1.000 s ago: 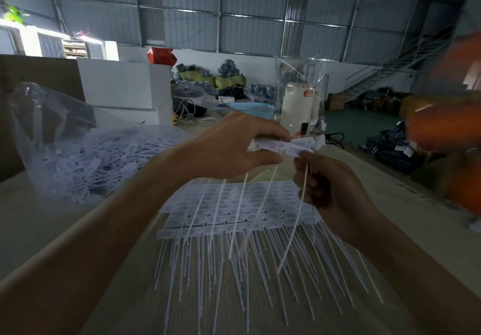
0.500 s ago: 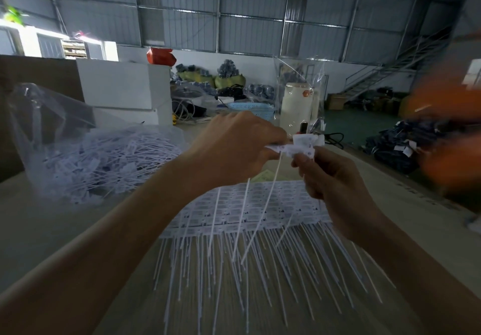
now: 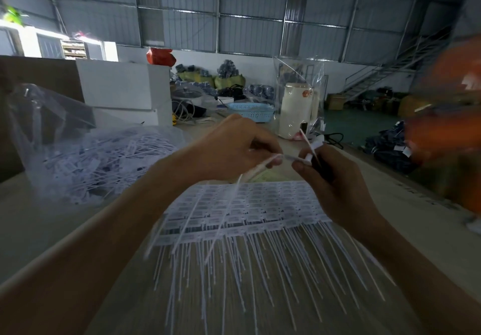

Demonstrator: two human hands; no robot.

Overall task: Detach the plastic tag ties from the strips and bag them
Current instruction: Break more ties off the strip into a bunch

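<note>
Rows of white plastic tag ties still joined in strips [image 3: 250,212] lie on the table in front of me, their thin tails pointing toward me. My left hand [image 3: 231,152] pinches a small bunch of loose tag ties [image 3: 234,194] whose tails hang down, blurred. My right hand [image 3: 335,178] is closed on a thin strip piece [image 3: 308,143] that sticks up above my fingers. The two hands are a small gap apart, above the strips. A clear plastic bag [image 3: 86,152] holding many detached ties sits on the table at the left.
Blurred orange shapes [image 3: 447,131] fill the right edge. A white box [image 3: 122,87] stands behind the bag. At the table's far end are a cream cylinder container [image 3: 296,110], an upright clear bag [image 3: 299,74] and a blue basket [image 3: 251,110]. The table edge [image 3: 416,191] runs along the right.
My hands, joined on a tag head before, have pulled apart. The left hand now carries the ties, and the right hand keeps a thin strip piece pointing up.
</note>
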